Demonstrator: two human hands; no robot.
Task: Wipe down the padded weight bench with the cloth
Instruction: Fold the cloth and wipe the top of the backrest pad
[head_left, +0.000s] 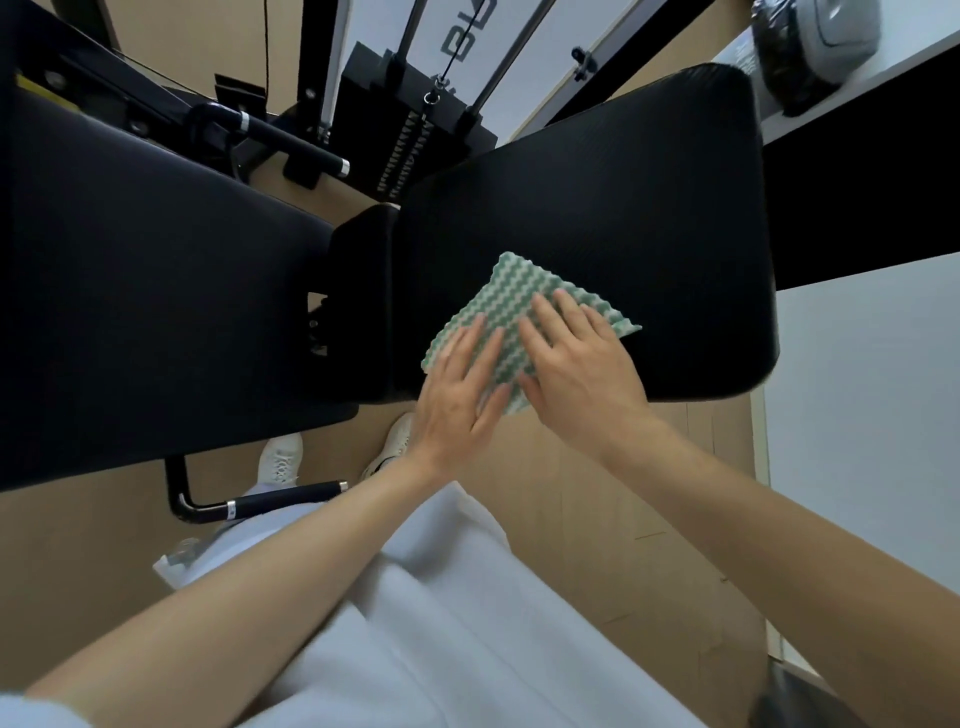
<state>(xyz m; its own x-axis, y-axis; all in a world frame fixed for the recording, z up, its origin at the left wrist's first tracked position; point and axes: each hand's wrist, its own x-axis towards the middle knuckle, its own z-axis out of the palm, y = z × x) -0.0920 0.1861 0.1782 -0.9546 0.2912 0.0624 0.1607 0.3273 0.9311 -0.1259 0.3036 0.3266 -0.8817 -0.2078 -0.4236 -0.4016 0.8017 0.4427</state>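
Observation:
A green and white wavy-patterned cloth (511, 299) lies flat on the near edge of the black padded bench pad (623, 208) on the right. My left hand (460, 387) rests flat on the cloth's near left part, fingers spread. My right hand (576, 358) presses flat on its right part, fingers pointing up and left. Both palms cover much of the cloth. A second black pad (145, 291) of the bench stretches to the left, joined by a small black middle section (363, 291).
Behind the bench stand a weight stack (410, 145) with cable and guide rods. A black handle bar (291, 136) juts out at the back, another (260, 501) near my white shoes (283, 457). The floor is tan wood (597, 493). A shelf holding a bagged object (810, 47) sits top right.

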